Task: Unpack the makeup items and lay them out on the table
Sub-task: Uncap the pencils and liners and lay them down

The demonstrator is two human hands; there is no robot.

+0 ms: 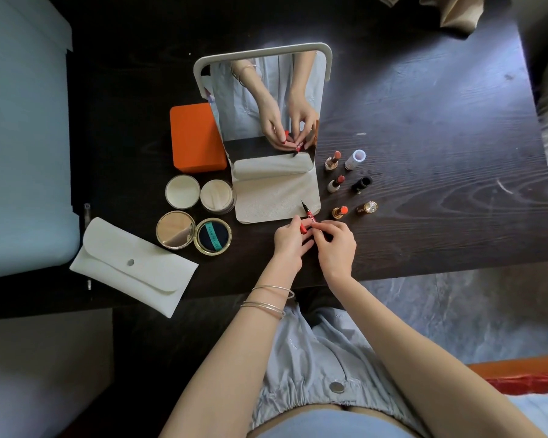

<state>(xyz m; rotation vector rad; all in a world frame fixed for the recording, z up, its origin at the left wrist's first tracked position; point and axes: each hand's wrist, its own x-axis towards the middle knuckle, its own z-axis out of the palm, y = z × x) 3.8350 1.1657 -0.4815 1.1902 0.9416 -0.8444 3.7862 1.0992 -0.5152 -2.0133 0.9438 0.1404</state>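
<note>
item in hand: red eyeliner pen (307, 218), uncapped, pinched by your left hand (290, 240) and right hand (336, 245) together at the table (440, 137) edge. next, likely: lay it beside the lipsticks (339, 212).

From my feed I see a dark wood-grain table (424, 121) filling most of the view, daylight glancing off its right side. Below its near edge lies a grey, mottled floor (440, 311), possibly stone. A pale blue surface (23, 137) borders the table on the left; I cannot tell what it is. Tan fabric (450, 14) hangs at the top, and an orange-red edge (519, 374) shows at lower right.
</note>
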